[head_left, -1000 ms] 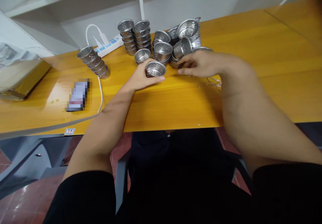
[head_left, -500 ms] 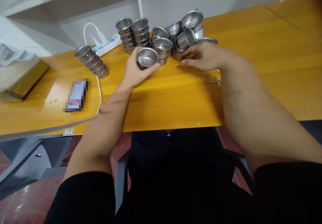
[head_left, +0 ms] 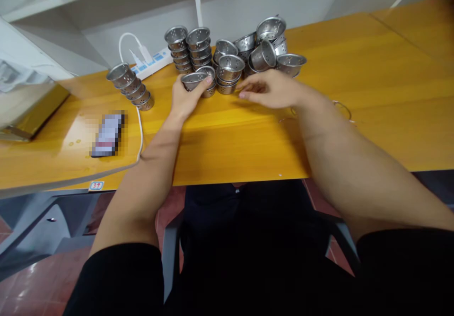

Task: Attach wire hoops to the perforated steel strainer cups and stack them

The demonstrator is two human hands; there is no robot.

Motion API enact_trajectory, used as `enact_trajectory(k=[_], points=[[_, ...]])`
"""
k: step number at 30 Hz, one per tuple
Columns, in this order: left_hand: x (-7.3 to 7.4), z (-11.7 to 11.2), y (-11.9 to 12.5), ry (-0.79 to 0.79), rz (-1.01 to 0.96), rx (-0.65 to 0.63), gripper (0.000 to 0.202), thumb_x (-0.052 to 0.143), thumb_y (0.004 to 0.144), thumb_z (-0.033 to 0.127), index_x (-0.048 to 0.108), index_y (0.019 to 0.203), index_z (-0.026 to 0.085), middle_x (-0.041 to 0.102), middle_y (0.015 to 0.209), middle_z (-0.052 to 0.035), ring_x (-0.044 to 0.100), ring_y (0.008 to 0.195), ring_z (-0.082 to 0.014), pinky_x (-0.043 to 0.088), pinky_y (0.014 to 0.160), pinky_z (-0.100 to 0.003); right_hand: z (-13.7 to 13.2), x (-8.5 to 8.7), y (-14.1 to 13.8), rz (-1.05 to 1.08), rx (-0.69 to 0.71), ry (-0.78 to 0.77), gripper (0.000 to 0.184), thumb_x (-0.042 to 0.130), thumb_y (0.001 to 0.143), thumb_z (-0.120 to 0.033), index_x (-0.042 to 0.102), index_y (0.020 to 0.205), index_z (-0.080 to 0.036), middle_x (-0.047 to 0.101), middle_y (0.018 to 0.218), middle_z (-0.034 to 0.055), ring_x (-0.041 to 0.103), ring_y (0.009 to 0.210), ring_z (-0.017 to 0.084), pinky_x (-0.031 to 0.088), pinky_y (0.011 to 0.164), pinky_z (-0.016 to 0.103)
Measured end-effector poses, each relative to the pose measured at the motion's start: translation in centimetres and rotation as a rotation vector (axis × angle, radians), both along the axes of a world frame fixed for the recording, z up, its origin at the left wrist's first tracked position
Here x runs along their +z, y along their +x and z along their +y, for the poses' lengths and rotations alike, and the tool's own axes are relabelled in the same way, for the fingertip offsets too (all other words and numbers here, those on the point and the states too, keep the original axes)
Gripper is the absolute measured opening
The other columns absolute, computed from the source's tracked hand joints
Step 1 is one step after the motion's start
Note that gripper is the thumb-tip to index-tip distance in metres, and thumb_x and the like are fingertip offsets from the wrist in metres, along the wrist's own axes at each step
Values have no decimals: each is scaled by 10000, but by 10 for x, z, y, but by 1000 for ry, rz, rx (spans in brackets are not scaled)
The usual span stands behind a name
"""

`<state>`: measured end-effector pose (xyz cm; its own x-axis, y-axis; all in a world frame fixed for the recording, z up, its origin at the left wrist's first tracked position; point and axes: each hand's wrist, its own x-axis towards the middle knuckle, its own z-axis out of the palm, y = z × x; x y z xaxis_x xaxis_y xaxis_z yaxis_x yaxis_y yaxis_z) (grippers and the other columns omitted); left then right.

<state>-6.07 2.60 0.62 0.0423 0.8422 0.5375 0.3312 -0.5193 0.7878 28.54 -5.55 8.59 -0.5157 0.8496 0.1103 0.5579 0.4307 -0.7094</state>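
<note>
My left hand (head_left: 184, 100) is wrapped round a small perforated metal cup (head_left: 191, 80) and holds it beside another cup (head_left: 208, 74) at the front of the pile. My right hand (head_left: 269, 91) lies low on the yellow table (head_left: 230, 141), fingers stretched left toward the pile of metal cups (head_left: 244, 53); nothing shows in it. Two upright stacks of cups (head_left: 187, 48) stand behind my left hand. A few thin wire rings (head_left: 342, 109) lie on the table to the right of my right forearm.
A tipped row of nested cups (head_left: 131, 86) lies at the left. A white power strip (head_left: 151, 63) with a cable sits by the wall. A phone (head_left: 108, 134) lies on the table's left part, a gold-edged box (head_left: 31, 112) beyond it.
My left hand carried its cup away from me and set it down against the pile's front. My right hand slid left off the pile, uncovering a cup on the right.
</note>
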Motion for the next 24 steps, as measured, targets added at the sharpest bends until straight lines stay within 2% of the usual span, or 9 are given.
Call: enact_trajectory(k=[3,5,9,12,15,18,21,24], points=[[2,-8,14,-59,-48,23,971,1070,741,1098,753,1159,281,883,1251,-115,860,1275,-417,715,1246,-659,-6,-7,-24,25,56,0,524,878,1185,-615,879,1636,-347,859,1644,81,826,1476,424,653,1373,625],[4,-12,18,-60,-42,-19,969,1084,741,1082,755,1174,280,874,1268,-111,847,1343,-426,697,1290,-658,-7,-11,-34,11,63,25,594,875,1163,-665,856,1685,-383,843,1674,66,813,1512,433,640,1399,658],[8,-17,21,-53,0,-94,968,1052,783,1091,758,1221,280,862,1303,-114,828,1402,-428,663,1330,-642,1,-21,-35,36,35,84,665,861,1161,-653,816,1747,-344,814,1720,102,785,1573,450,589,1449,691],[8,-18,23,-53,-11,-149,1029,1037,726,1141,768,1215,277,871,1314,-124,839,1353,-420,677,1295,-624,13,-33,-26,58,-10,106,704,844,1168,-629,787,1772,-272,798,1741,133,784,1581,441,589,1453,660],[9,-20,27,-47,-6,-204,1043,1045,718,1137,780,1229,268,880,1349,-135,850,1340,-403,692,1268,-593,26,-48,-18,109,-19,169,698,869,1141,-635,830,1699,-218,828,1682,167,818,1520,463,629,1407,669],[10,-22,29,-40,-2,-225,1042,1047,741,1122,787,1247,249,884,1361,-144,861,1320,-385,707,1240,-559,36,-59,-12,159,-42,216,663,923,1101,-668,884,1595,-228,875,1580,171,845,1454,490,653,1370,704],[8,-19,25,-34,6,-200,1040,1054,741,1115,782,1244,247,884,1330,-136,868,1271,-369,712,1231,-555,39,-62,-9,170,-59,212,607,963,1078,-676,918,1511,-253,905,1499,157,865,1397,501,671,1342,736],[3,-9,19,3,5,-168,1038,1070,745,1098,768,1259,248,875,1311,-135,865,1256,-371,706,1250,-576,36,-58,-9,173,-69,188,507,972,1076,-652,948,1418,-278,928,1409,140,886,1329,487,689,1319,738]])
